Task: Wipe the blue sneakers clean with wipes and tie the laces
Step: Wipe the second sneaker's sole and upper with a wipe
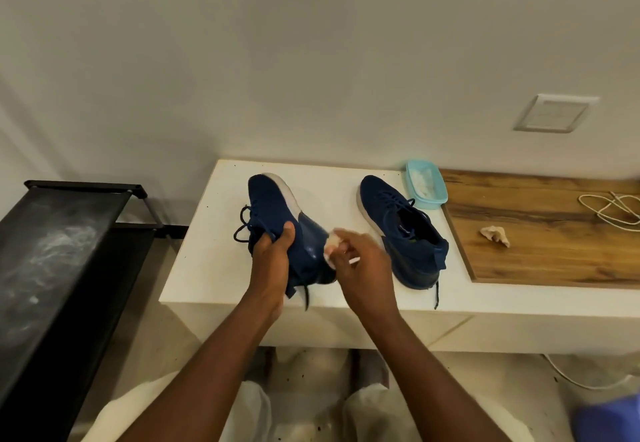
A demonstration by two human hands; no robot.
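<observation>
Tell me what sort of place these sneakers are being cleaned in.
Likely a home, perhaps an entryway: a black shoe rack beside a white ledge, a wall plate, and a loose cable on a wood-look counter.

The left sneaker (270,206) and right sneaker (410,254) are deep blue with white soles. The tub (426,188) at the white counter's (207,251) back edge is pale turquoise.

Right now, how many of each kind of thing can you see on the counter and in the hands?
Sneakers: 2, one held, one standing
Loose wipes: 2, one held, one crumpled
Tub: 1
Cord: 1
Total: 6
</observation>
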